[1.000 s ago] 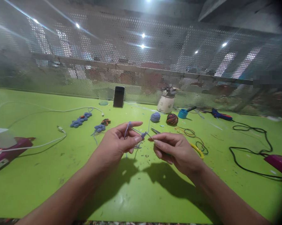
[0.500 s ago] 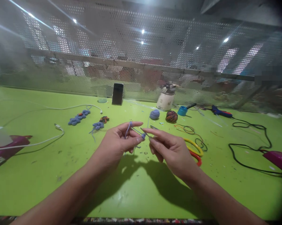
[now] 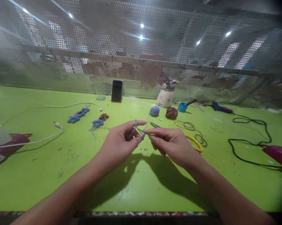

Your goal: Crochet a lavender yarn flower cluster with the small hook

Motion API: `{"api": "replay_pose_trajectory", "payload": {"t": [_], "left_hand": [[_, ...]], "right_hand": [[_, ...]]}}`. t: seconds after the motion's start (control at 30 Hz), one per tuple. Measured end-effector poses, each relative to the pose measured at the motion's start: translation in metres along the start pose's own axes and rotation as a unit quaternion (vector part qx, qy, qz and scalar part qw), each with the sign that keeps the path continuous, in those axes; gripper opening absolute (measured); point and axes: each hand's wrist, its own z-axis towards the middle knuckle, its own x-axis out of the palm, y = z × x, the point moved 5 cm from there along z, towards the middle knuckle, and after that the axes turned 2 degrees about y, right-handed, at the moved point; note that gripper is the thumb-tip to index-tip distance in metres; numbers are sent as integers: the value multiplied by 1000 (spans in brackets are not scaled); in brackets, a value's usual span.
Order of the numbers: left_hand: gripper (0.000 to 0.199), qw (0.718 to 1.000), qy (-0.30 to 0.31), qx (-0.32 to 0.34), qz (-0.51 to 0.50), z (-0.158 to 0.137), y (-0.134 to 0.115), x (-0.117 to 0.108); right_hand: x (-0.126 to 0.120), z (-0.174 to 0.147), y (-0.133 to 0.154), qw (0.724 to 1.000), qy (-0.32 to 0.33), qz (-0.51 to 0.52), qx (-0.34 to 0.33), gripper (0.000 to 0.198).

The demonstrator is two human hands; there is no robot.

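Between thumb and fingers, my left hand (image 3: 122, 139) pinches a small piece of blue crochet work (image 3: 143, 135), and blue yarn (image 3: 136, 123) loops over its raised index finger. My right hand (image 3: 173, 143) is closed on a thin crochet hook (image 3: 146, 133), whose tip is at the crochet work; most of the hook is hidden by the fingers. From the work a strand runs up to a blue yarn ball (image 3: 154, 111). Scissors with a yellow handle (image 3: 194, 143) lie partly hidden beneath my right hand.
Beyond my hands sit a multicoloured yarn ball (image 3: 171, 113), a phone (image 3: 116, 91), a white bottle (image 3: 165, 95) and a blue tape holder (image 3: 182, 107). Crocheted blue pieces (image 3: 78, 115) lie left. A glue gun (image 3: 222, 107) and black cord (image 3: 248, 120) are right; a purple power strip (image 3: 11, 145) is left.
My right hand has shifted slightly, its index finger less extended over the hook. The yarn loop on my left index finger has moved toward the fingertip. The view has tilted a little.
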Motion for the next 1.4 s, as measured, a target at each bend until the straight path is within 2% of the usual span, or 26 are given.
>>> {"api": "replay_pose_trajectory", "payload": {"t": [0.1,0.2,0.27,0.37,0.43,0.53,0.7,1.07,1.2,1.27,1.33,1.4], "left_hand": [[33,985,-29,107,133,-5,-8,4],[32,968,-65,166,178,-10,-14,6],[28,979,-69,143,128,-9,-12,4],[33,997,-44,49,-41,-2,-1,0],[40,989,-19,1,-146,2,6,-1],[41,973,12,-25,-228,4,10,-1],[41,957,31,-49,-285,1,6,1],[29,936,34,-77,-342,2,10,-3],[12,928,36,-86,-362,3,11,-4],[11,927,31,-86,-365,3,10,-4],[18,927,26,-83,-364,2,7,-5],[48,929,31,-70,-363,1,3,-6]], "right_hand": [[3,1,-3,999,-21,23,24,27],[12,2,-9,986,-39,150,66,27],[18,1,-10,971,-51,226,66,26],[21,-1,-10,954,-65,288,53,27],[21,-3,-10,950,-64,301,46,25],[20,-4,-7,951,-55,303,30,25],[22,-6,-3,953,-31,300,16,35],[15,-5,2,960,-27,277,-14,29],[13,-5,3,965,-33,260,-28,27],[13,-6,2,968,-33,244,-35,26],[12,-6,2,972,-30,228,-43,25],[10,-6,2,975,-25,216,-48,25]]}}
